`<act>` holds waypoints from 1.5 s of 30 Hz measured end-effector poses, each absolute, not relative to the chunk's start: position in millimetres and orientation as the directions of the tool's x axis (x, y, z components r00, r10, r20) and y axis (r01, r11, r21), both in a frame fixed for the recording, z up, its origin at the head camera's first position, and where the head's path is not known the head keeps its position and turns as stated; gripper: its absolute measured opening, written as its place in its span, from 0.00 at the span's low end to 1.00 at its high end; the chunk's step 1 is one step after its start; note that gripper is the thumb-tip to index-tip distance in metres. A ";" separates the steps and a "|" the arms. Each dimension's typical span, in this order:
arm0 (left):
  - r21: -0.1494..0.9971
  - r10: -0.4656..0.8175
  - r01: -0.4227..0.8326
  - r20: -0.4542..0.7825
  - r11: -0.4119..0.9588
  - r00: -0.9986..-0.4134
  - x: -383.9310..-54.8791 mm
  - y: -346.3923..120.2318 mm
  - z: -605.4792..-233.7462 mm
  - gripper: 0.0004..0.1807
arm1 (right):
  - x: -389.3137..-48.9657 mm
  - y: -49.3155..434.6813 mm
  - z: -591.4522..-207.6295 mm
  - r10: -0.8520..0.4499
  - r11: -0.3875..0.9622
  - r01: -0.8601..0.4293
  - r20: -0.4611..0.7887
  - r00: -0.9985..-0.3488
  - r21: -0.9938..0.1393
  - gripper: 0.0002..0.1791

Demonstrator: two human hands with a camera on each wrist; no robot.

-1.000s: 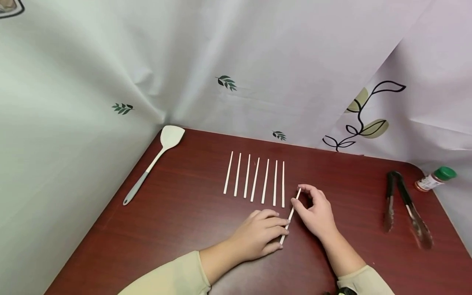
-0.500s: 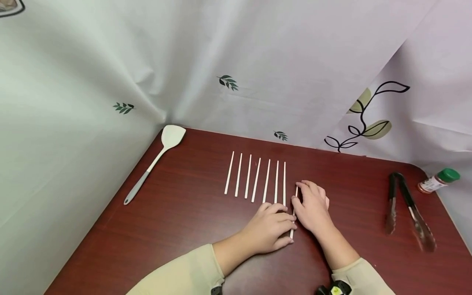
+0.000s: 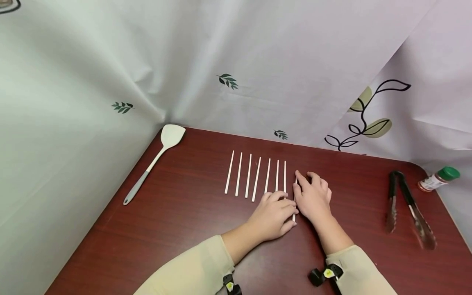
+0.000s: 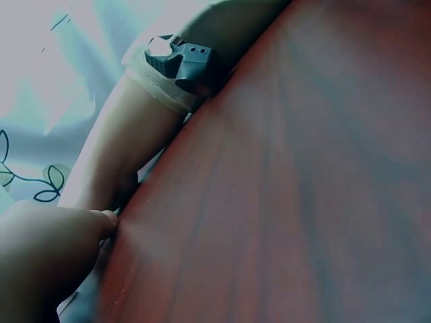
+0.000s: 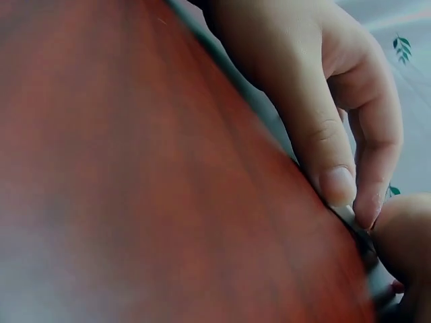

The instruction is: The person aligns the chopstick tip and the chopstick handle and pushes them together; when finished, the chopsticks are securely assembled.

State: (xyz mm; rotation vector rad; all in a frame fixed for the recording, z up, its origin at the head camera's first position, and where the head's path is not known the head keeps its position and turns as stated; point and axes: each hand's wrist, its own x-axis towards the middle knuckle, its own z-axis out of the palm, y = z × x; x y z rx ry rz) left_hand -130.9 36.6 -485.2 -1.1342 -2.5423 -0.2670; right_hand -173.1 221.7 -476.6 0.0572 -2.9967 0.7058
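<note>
A white chopstick [image 3: 294, 217] lies upright-wise on the table at the right end of a row of several matching chopsticks [image 3: 237, 175]. My left hand [image 3: 273, 216] holds its near part, thumb and fingertips on the stick, and covers the lower ends of the nearest row chopsticks. Higher up, my right hand [image 3: 313, 197] has its index fingertip by the far end and its thumb along the side. In the right wrist view the right thumb [image 5: 337, 185] and index finger meet at the stick, which is mostly hidden. Only part of the left hand [image 4: 50, 252] shows in the left wrist view.
A white spatula with a grey handle [image 3: 137, 187] lies at the table's left edge. Black-handled metal tongs [image 3: 408, 205] lie at the right, with a green-capped jar [image 3: 439, 179] beyond them. Patterned curtains [image 3: 258, 82] border the brown table [image 3: 158, 246] at the back and left.
Both hands have moved the chopstick away from me and slightly left, closer to the row. It has turned from a slant to nearly parallel with the others.
</note>
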 end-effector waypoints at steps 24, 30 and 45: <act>0.071 0.628 0.672 0.294 0.737 -0.720 -152.0 36.8 -482.1 0.14 | -205.1 218.1 -481.1 0.089 0.870 0.024 0.109 -0.990 -0.493 0.27; 0.078 0.617 0.674 0.336 0.735 -0.711 -152.8 35.7 -482.2 0.12 | -204.2 218.2 -479.0 0.100 0.858 0.019 0.130 -0.986 -0.513 0.27; 0.092 0.612 0.664 0.309 0.742 -0.728 -152.2 35.2 -481.9 0.17 | -203.4 220.0 -480.9 0.117 0.830 0.034 0.113 -0.987 -0.557 0.32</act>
